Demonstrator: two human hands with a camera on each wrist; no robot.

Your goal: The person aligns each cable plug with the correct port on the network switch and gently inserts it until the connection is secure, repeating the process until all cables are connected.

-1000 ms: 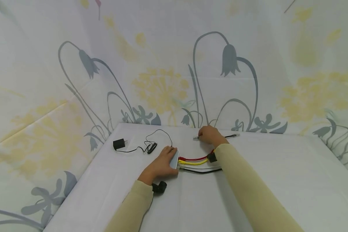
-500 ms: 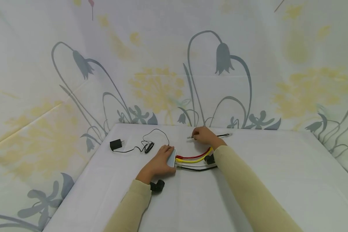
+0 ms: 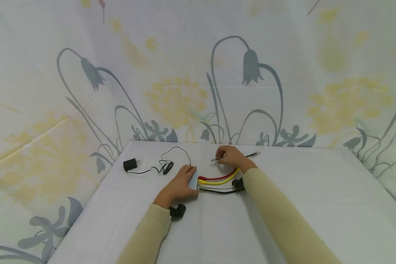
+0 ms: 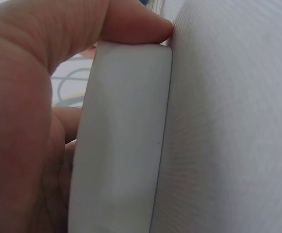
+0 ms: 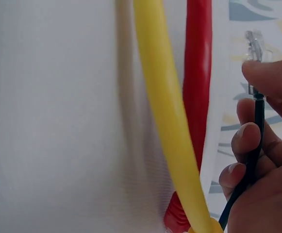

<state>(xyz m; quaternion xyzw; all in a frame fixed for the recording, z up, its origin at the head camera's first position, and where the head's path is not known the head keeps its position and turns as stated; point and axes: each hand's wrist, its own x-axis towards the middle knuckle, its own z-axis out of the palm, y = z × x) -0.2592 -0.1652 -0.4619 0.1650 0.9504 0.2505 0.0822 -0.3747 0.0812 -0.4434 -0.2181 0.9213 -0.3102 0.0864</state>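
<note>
My left hand [image 3: 179, 186] grips a flat white box [image 3: 193, 179], like a small network switch, resting on the table. In the left wrist view the thumb lies against one end of the box [image 4: 121, 131], whose plain side faces the camera. Red [image 3: 217, 179], yellow [image 3: 217, 183], white and black network cables run from its right side. Beyond them my right hand [image 3: 231, 156] pinches the clear plug [image 5: 254, 46] of another short black network cable [image 5: 258, 116] between thumb and finger. That cable's other plug [image 3: 256, 153] points away to the right.
A black power adapter [image 3: 130, 165] lies at the left, its thin cord [image 3: 167, 168] bundled and running to the box's far side. The white tabletop [image 3: 224, 227] ends at a flower-patterned cloth wall [image 3: 184, 73]. Yellow and red cables pass close under the right wrist.
The head view has shifted slightly. My right hand has moved a little left toward the box, with the black cable's plug in its fingers. The left hand keeps its grip.
</note>
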